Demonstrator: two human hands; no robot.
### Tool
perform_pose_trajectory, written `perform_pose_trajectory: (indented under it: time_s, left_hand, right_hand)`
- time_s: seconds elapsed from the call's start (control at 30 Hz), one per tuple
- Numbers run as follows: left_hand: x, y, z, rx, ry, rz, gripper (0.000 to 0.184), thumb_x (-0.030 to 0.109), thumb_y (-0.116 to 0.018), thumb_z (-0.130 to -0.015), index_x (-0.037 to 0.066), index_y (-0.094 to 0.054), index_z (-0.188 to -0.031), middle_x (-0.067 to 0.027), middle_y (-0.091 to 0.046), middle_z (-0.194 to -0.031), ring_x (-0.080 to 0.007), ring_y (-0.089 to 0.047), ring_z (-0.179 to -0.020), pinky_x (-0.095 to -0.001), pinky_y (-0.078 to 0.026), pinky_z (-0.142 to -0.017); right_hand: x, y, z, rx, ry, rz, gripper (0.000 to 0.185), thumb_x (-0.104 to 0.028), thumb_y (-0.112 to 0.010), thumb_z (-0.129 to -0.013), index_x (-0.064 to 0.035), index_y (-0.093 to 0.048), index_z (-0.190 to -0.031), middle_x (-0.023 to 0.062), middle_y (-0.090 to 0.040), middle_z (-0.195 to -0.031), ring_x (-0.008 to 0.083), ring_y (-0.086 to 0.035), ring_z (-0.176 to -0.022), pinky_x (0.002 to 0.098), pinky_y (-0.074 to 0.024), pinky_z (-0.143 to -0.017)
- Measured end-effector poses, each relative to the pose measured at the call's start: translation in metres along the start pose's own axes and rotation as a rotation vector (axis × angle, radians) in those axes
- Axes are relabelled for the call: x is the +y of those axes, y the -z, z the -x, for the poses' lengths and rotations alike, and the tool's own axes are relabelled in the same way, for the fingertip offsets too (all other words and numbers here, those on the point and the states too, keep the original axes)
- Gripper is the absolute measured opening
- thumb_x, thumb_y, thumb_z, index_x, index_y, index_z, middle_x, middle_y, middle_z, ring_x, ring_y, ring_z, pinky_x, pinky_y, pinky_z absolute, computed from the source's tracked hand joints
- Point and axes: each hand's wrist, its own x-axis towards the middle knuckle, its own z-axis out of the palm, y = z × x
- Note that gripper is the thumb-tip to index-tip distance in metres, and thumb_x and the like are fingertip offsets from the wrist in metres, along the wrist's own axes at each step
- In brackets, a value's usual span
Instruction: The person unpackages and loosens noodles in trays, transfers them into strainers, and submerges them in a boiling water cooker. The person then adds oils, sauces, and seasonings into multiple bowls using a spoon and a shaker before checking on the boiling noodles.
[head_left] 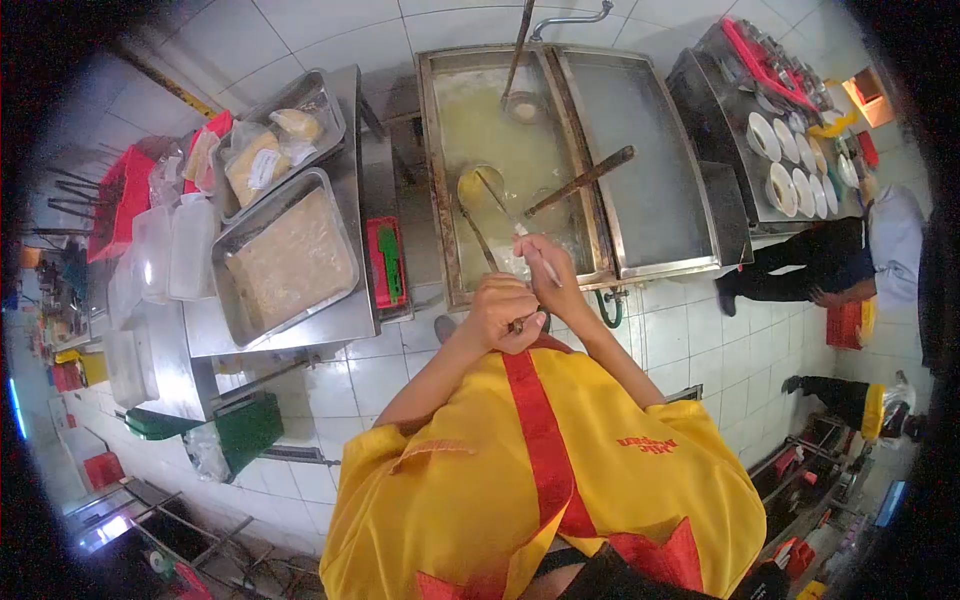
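Note:
My left hand (502, 313) is closed around the dark handle of a strainer (480, 188), whose round basket sits in the cloudy yellowish liquid of the left vat (436, 140). Just ahead and to the right, my right hand (546, 270) grips a thin utensil with a pale handle (521, 229); its far end reaches into the strainer basket. A second strainer (524, 106) rests near the back of the same vat. Another wooden handle (585, 180) lies across the divider between the vats.
Left, a steel table (270, 338) bears a tray of pale food (290, 265) and bagged food. The right vat (640, 150) holds greyish liquid. White bowls (781, 190) stand on the right counter. Two people (893, 250) (850, 402) are at the right.

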Motion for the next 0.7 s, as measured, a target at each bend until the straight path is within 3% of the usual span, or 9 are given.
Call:
perform_pose_trajectory:
  time_s: [0.1, 0.17, 0.23, 0.37, 0.43, 0.57, 0.7]
  left_hand:
    - [-0.001, -0.002, 0.001, -0.011, -0.005, -0.04, 0.025, 0.008, -0.063, -0.064, 0.007, -0.041, -0.052, -0.0063, -0.038, -0.049, -0.0247, -0.041, -0.042, -0.0349, -0.031, -0.043]
    - [0.002, -0.002, -0.001, 0.019, -0.006, -0.035, 0.026, 0.008, -0.062, -0.064, 0.007, -0.04, -0.052, -0.0059, -0.038, -0.049, -0.0247, -0.041, -0.042, -0.0349, -0.031, -0.043]
    - [0.003, 0.001, -0.002, 0.014, -0.018, -0.03, 0.026, 0.008, -0.062, -0.064, 0.007, -0.039, -0.052, -0.0058, -0.037, -0.049, -0.0248, -0.041, -0.042, -0.0351, -0.031, -0.043]
    - [0.0, 0.004, 0.0, 0.033, -0.007, -0.002, 0.026, 0.007, -0.062, -0.064, 0.006, -0.039, -0.052, -0.006, -0.037, -0.049, -0.025, -0.04, -0.042, -0.0355, -0.03, -0.042]
    - [-0.003, 0.002, 0.001, 0.048, -0.015, 0.023, 0.026, 0.007, -0.062, -0.064, 0.006, -0.039, -0.052, -0.0063, -0.037, -0.049, -0.025, -0.039, -0.042, -0.0356, -0.03, -0.043]
    - [-0.002, 0.008, 0.0, 0.031, -0.015, 0.011, 0.026, 0.007, -0.062, -0.065, 0.007, -0.039, -0.052, -0.0072, -0.036, -0.049, -0.0251, -0.039, -0.042, -0.0355, -0.03, -0.043]
    - [0.006, 0.01, -0.001, 0.067, 0.024, -0.029, 0.026, 0.009, -0.061, -0.069, 0.005, -0.042, -0.052, -0.0081, -0.038, -0.049, -0.0271, -0.041, -0.044, -0.0363, -0.031, -0.045]
  right_hand:
    - [0.024, -0.009, 0.002, -0.066, 0.111, 0.014, 0.01, -0.004, -0.048, -0.092, 0.0022, -0.054, -0.088, 0.0124, -0.057, -0.078, 0.0188, -0.054, -0.074, 0.0307, -0.0437, -0.07]
    - [0.033, -0.006, 0.001, -0.112, 0.05, -0.02, 0.013, -0.007, -0.048, -0.093, 0.0021, -0.055, -0.087, 0.0108, -0.058, -0.078, 0.0168, -0.054, -0.073, 0.029, -0.0434, -0.069]
    - [0.007, -0.002, -0.007, -0.024, -0.174, -0.269, 0.015, -0.009, -0.049, -0.093, 0.0028, -0.055, -0.086, 0.0101, -0.058, -0.077, 0.0147, -0.054, -0.072, 0.0278, -0.0436, -0.067]
    - [0.014, -0.001, -0.001, 0.052, -0.128, -0.243, 0.02, -0.014, -0.048, -0.094, 0.0027, -0.056, -0.085, 0.0074, -0.059, -0.077, 0.0122, -0.053, -0.07, 0.027, -0.0438, -0.065]
    - [0.034, -0.007, 0.003, -0.039, -0.008, -0.112, 0.024, -0.016, -0.046, -0.096, 0.0021, -0.057, -0.086, 0.0059, -0.058, -0.076, 0.0114, -0.053, -0.07, 0.0268, -0.0439, -0.065]
    - [0.021, -0.003, -0.002, -0.063, -0.159, -0.166, 0.018, -0.013, -0.048, -0.094, 0.0003, -0.057, -0.087, 0.0077, -0.057, -0.075, 0.0134, -0.054, -0.072, 0.0279, -0.0437, -0.068]
    - [0.048, -0.007, 0.009, -0.039, 0.083, 0.024, 0.02, -0.018, -0.056, -0.091, -0.0016, -0.061, -0.102, 0.0066, -0.062, -0.092, 0.0161, -0.057, -0.081, 0.0295, -0.0471, -0.075]
